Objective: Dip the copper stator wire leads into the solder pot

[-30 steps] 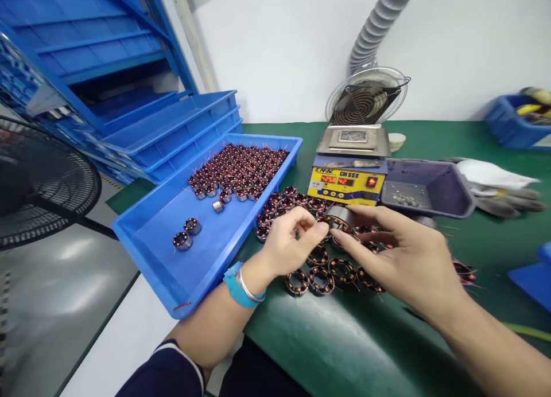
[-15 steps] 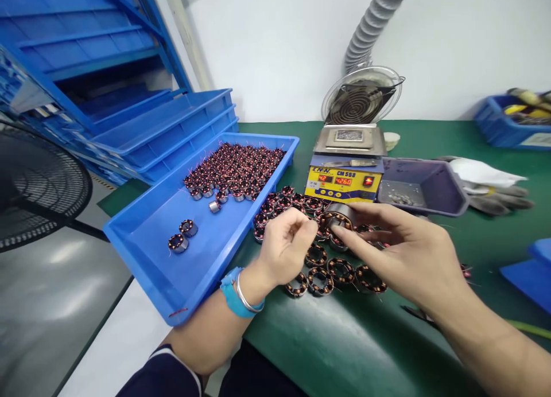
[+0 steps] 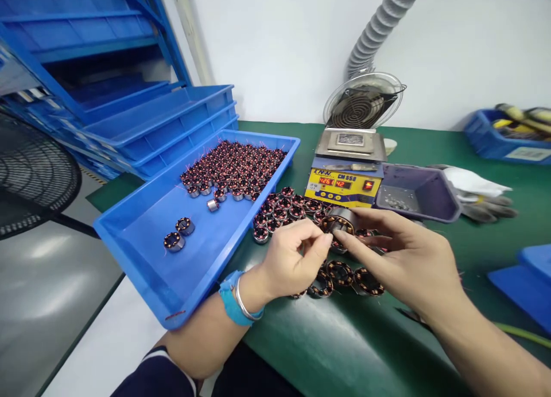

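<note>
My right hand [image 3: 407, 250] grips a motor stator [image 3: 340, 218], a steel ring with copper windings inside, between thumb and fingers. It is tilted so its open face turns toward me. My left hand [image 3: 295, 256] is closed in a pinch at the stator's left edge; whatever lies between thumb and forefinger is too small to make out. Below my hands stand several stators with bare copper windings [image 3: 340, 272] on the green bench. Behind my left hand, more stators with red wire ends [image 3: 279, 212] are crowded together.
A blue tray [image 3: 142, 259] on the left holds many stators. Beyond my hands is a yellow-fronted solder pot [image 3: 342, 186] under a fume hood [image 3: 359, 107]. To its right are a purple bin [image 3: 430, 193] and gloves [image 3: 486, 205]. A fan [image 3: 34, 173] stands far left.
My left hand has moved right, up against the stator held in my right hand. The stator stays in my right hand. The camera view has shifted slightly.
</note>
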The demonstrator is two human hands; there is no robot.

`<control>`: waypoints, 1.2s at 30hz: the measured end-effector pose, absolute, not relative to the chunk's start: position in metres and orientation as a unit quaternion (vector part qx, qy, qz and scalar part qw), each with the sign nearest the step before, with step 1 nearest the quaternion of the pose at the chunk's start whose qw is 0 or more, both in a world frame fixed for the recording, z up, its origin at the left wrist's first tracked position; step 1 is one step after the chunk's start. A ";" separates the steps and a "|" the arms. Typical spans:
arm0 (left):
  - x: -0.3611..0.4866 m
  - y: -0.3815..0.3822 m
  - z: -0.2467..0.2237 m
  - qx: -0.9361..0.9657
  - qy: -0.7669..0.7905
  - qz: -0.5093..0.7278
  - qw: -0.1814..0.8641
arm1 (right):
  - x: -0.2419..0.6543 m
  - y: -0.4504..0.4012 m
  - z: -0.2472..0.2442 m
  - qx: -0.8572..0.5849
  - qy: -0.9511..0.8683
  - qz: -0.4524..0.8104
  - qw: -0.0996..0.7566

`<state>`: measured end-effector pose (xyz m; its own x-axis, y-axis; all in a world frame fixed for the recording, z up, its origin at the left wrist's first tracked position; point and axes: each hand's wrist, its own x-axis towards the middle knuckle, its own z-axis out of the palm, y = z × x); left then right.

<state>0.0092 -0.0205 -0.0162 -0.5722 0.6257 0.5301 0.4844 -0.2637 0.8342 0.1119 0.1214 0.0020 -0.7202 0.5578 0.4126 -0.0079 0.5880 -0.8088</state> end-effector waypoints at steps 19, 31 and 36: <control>0.018 -0.015 -0.020 0.540 0.564 0.623 -0.054 | 0.038 0.245 0.077 -0.303 -0.915 0.025 0.266; 0.014 -0.007 -0.032 0.554 0.563 0.599 -0.132 | -0.057 0.303 0.085 -0.275 -0.942 -0.150 0.123; 0.014 -0.008 -0.030 0.559 0.559 0.599 -0.129 | -0.065 0.302 0.074 -0.255 -0.947 -0.175 0.084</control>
